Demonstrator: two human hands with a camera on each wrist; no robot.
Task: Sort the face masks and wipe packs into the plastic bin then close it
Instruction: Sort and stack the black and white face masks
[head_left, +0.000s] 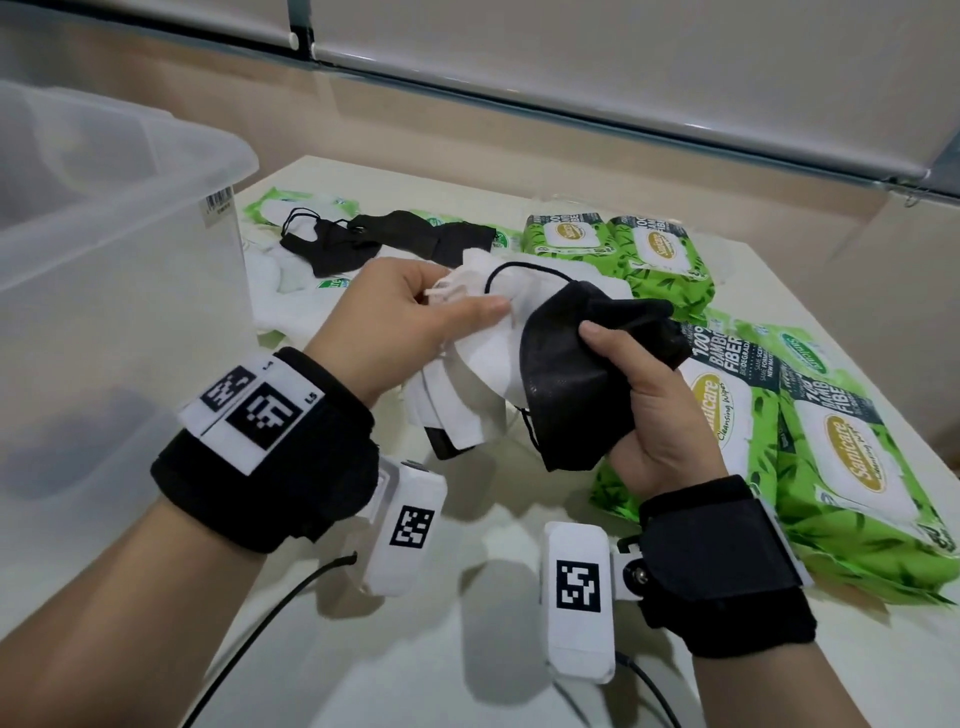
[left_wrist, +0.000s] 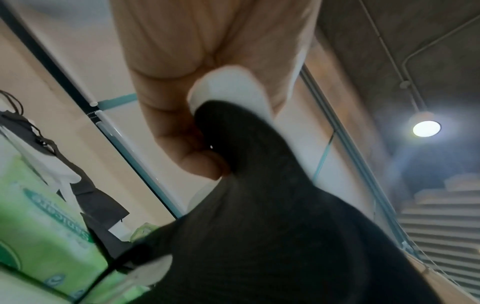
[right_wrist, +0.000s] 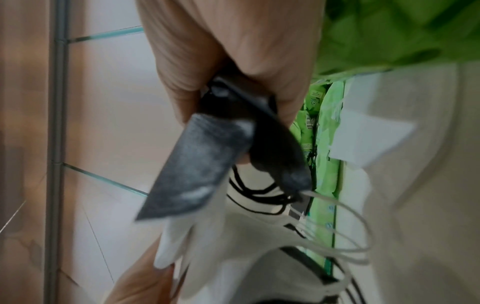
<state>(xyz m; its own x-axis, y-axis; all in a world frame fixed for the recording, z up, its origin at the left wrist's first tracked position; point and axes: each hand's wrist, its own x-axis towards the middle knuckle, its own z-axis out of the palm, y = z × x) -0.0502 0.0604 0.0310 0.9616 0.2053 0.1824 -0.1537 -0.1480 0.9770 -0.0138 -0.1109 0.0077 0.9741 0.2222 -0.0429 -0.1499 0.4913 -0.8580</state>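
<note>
Two hands work above a pale table (head_left: 467, 649), seen from the head camera; at far left stands a clear plastic bin (head_left: 130, 218), lidless and cut off by the frame, dim dark shapes inside too blurred to name. Left hand (head_left: 400, 322) pinches a bunch of white face masks (head_left: 467, 374), thumb on top; right hand (head_left: 649, 410) curls round a black face mask (head_left: 566, 384), its fingers mostly hidden; more black masks (head_left: 363, 239) lie behind; green wipe packs (head_left: 841, 457) fill the right side, partly cropped.

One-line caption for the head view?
Left hand grips white masks, right hand a black mask, above the table.
</note>
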